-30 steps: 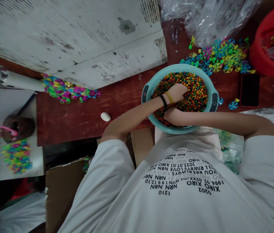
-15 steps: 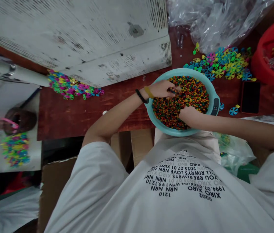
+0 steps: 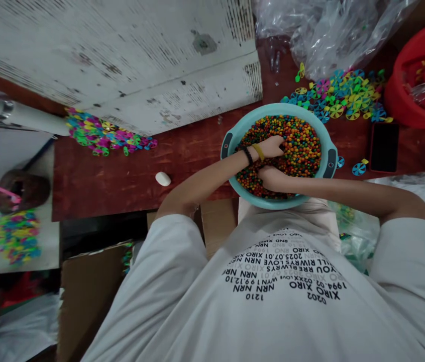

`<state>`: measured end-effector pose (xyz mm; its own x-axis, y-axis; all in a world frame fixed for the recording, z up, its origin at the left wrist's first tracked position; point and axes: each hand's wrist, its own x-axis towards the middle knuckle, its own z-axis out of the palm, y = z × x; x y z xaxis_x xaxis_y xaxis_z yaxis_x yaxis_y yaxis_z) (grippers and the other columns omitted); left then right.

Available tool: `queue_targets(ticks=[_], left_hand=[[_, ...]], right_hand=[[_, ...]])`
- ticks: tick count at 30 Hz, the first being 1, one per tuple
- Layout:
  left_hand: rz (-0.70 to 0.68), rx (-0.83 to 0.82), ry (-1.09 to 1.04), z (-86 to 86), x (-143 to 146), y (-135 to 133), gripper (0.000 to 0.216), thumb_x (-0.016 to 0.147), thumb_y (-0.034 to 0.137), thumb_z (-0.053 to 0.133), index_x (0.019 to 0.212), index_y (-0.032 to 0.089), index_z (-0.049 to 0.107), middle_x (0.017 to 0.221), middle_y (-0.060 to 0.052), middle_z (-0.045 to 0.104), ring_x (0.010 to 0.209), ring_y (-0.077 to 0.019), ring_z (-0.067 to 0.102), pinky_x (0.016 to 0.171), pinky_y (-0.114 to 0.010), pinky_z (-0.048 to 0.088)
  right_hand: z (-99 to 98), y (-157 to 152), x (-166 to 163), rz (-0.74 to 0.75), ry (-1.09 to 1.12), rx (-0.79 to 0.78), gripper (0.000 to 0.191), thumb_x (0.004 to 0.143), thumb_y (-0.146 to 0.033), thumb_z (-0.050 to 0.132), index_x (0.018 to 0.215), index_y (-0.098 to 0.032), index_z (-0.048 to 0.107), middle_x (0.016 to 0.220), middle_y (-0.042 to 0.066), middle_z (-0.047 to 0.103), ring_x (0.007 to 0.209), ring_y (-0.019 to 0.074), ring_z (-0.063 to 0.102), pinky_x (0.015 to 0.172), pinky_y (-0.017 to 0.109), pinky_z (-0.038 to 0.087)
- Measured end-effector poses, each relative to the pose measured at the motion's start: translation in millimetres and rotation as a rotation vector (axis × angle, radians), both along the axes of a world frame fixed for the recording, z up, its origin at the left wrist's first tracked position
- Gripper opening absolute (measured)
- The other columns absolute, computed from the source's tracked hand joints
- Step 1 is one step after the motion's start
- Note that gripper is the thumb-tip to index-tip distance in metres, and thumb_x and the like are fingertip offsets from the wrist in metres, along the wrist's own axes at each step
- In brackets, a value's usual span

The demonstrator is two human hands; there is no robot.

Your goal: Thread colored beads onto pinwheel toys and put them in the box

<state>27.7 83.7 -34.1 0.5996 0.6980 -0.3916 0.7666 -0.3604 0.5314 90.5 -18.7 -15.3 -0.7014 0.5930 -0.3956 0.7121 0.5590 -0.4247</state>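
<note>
A teal bowl heaped with small multicoloured beads stands at the near edge of a dark red table, right in front of my chest. Both hands are in the beads. My left hand, with a black and a yellow band at the wrist, lies in the middle of the heap with its fingers curled into the beads. Close below it, near the bowl's front, my right hand is dug in, and the beads hide its fingers.
Colourful plastic wheel pieces lie behind the bowl, and another pile lies at the left by a worn white board. A red tub, a dark phone, clear plastic bags and a small white lump are also on the table.
Half a second ago the hands were apart at the bowl's left rim and front right. They have come back together in the middle and front-left of the beads.
</note>
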Motion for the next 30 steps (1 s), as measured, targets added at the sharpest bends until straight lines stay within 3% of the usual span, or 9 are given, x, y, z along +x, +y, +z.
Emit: queue_targets(ticks=[5,8,11,14,17,22,27,30], left_hand=[[0.057,-0.249,-0.334,12.2,-31.4,-3.7,0.033,0.085,0.016,0.062,0.116,0.012,0.071,0.122,-0.008,0.076,0.112,-0.0198,0.068,0.104,-0.031,0.052],[0.010,-0.154,-0.309,30.0,-46.9,-1.7,0.035,0.089,0.025,0.065,0.122,0.014,0.070,0.128,-0.009,0.075,0.117,-0.0216,0.067,0.106,-0.034,0.050],[-0.012,0.073,-0.086,46.6,-52.7,-9.7,0.027,0.092,0.029,0.068,0.113,0.013,0.072,0.117,-0.010,0.076,0.108,-0.0235,0.069,0.100,-0.035,0.051],[-0.015,0.252,0.146,55.7,-43.9,-35.7,0.022,0.099,0.023,0.057,0.109,0.013,0.073,0.114,-0.013,0.075,0.106,-0.0265,0.069,0.090,-0.036,0.053],[0.043,0.343,0.259,57.9,-25.8,-61.2,0.033,0.104,0.016,0.043,0.118,0.014,0.073,0.126,-0.017,0.070,0.117,-0.0310,0.067,0.084,-0.037,0.055],[0.119,0.316,0.198,62.5,-20.1,-71.3,0.034,0.106,0.019,0.043,0.126,0.017,0.070,0.127,-0.015,0.070,0.122,-0.0310,0.066,0.085,-0.039,0.059],[0.072,0.313,0.117,60.7,-41.6,-72.6,0.037,0.106,0.015,0.039,0.118,0.019,0.074,0.123,-0.011,0.074,0.119,-0.0295,0.068,0.085,-0.038,0.059],[0.012,0.345,0.064,59.9,-56.7,-70.4,0.034,0.105,0.015,0.044,0.122,0.020,0.073,0.129,-0.011,0.073,0.124,-0.0288,0.066,0.090,-0.038,0.059]], right_hand=[[30.5,-3.9,25.5,-0.009,-0.013,-0.054,0.038,0.090,-0.004,0.046,0.110,-0.009,0.078,0.111,0.016,0.075,0.100,0.0248,0.069,0.087,0.034,0.053],[46.5,-7.4,40.4,0.023,-0.050,-0.019,0.035,0.089,-0.003,0.050,0.110,-0.009,0.078,0.115,0.017,0.072,0.099,0.0245,0.068,0.081,0.033,0.051],[54.1,-10.8,51.3,0.095,-0.147,0.064,0.037,0.089,-0.001,0.050,0.112,-0.010,0.078,0.117,0.018,0.070,0.101,0.0260,0.066,0.077,0.034,0.051],[54.5,-14.1,57.2,0.144,-0.240,0.132,0.038,0.094,-0.003,0.045,0.112,-0.010,0.078,0.119,0.020,0.068,0.105,0.0297,0.065,0.075,0.036,0.051],[50.9,-14.9,60.5,0.166,-0.290,0.150,0.038,0.096,-0.005,0.044,0.110,-0.010,0.078,0.120,0.020,0.068,0.110,0.0316,0.065,0.076,0.037,0.052],[42.1,-14.1,63.7,0.166,-0.307,0.174,0.039,0.096,-0.007,0.044,0.114,-0.013,0.078,0.123,0.020,0.069,0.112,0.0307,0.065,0.078,0.037,0.053],[33.8,-17.3,64.8,0.164,-0.276,0.204,0.041,0.097,-0.008,0.046,0.123,-0.017,0.077,0.119,0.018,0.071,0.109,0.0295,0.066,0.086,0.037,0.055],[24.3,-18.8,66.6,0.145,-0.232,0.230,0.041,0.098,-0.010,0.048,0.128,-0.016,0.075,0.114,0.017,0.072,0.106,0.0284,0.067,0.087,0.037,0.057]])
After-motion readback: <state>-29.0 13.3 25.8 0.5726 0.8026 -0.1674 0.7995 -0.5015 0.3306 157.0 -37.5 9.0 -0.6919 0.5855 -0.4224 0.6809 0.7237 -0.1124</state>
